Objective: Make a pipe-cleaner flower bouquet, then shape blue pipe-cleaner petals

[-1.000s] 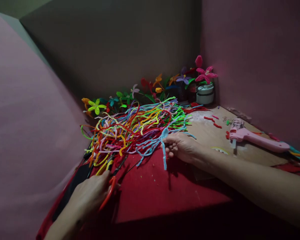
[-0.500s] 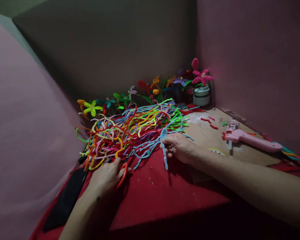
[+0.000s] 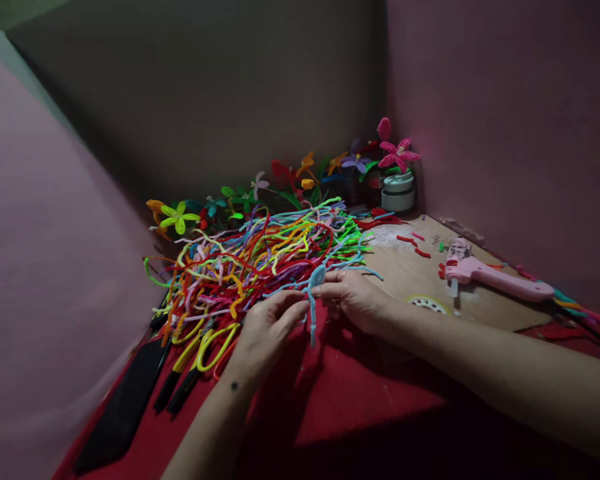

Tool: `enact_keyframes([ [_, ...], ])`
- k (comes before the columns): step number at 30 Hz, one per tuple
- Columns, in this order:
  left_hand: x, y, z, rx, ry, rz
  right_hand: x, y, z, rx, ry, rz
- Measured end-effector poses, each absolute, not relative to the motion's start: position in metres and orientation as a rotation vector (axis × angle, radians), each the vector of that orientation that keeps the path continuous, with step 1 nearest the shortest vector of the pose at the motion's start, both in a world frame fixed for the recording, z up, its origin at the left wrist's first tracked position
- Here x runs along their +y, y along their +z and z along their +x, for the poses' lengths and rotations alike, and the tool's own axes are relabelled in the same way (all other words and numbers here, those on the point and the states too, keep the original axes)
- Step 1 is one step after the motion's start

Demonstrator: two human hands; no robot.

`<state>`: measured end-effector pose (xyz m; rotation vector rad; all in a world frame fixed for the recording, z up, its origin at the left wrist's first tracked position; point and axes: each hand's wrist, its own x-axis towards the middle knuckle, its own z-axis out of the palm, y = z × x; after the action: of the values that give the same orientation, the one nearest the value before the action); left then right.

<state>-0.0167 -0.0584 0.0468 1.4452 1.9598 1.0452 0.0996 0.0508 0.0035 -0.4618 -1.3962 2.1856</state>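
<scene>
A light-blue pipe cleaner (image 3: pixel 313 313) is bent into a padded petal-like loop at its top, with a tail hanging down. My right hand (image 3: pixel 357 300) pinches it just below the loop between thumb and fingers. From the other side, my left hand (image 3: pixel 267 330) has closed thumb and index finger on it at about the same height. Behind both hands spreads a large heap of multicoloured pipe cleaners (image 3: pixel 260 247). Left of my left hand lie pliers with yellow and black handles (image 3: pixel 215 347), and an orange-red scissors handle (image 3: pixel 223 360) shows partly behind my wrist.
A pink glue gun (image 3: pixel 500 279) rests on a brown board (image 3: pixel 395 260) at the right, near a round white spool (image 3: pixel 429 305) and short red pieces. Pipe-cleaner flowers (image 3: pixel 179 217) line the back wall. A black flat object (image 3: pixel 123 407) lies at the left edge.
My left hand has let go of the orange-red-handled scissors and moved right to the light-blue pipe cleaner. The yellow-handled pliers have come into sight. My right hand still holds the piece.
</scene>
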Motion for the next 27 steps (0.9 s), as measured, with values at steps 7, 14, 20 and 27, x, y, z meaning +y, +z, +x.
enact_keyframes([
  [7,-0.04,0.038,-0.005,1.848,1.143,1.223,0.057,0.009,0.102,-1.479,1.932,-0.516],
  [14,-0.037,0.038,-0.005,1.731,1.157,1.226,0.055,0.01,0.104,-1.574,1.795,-0.492],
  [20,-0.034,0.031,-0.008,1.712,1.18,1.115,0.052,0.014,0.106,-1.839,1.194,-0.429],
  [27,-0.002,0.05,-0.016,1.637,1.092,1.254,0.022,0.023,0.119,-1.893,0.378,0.057],
])
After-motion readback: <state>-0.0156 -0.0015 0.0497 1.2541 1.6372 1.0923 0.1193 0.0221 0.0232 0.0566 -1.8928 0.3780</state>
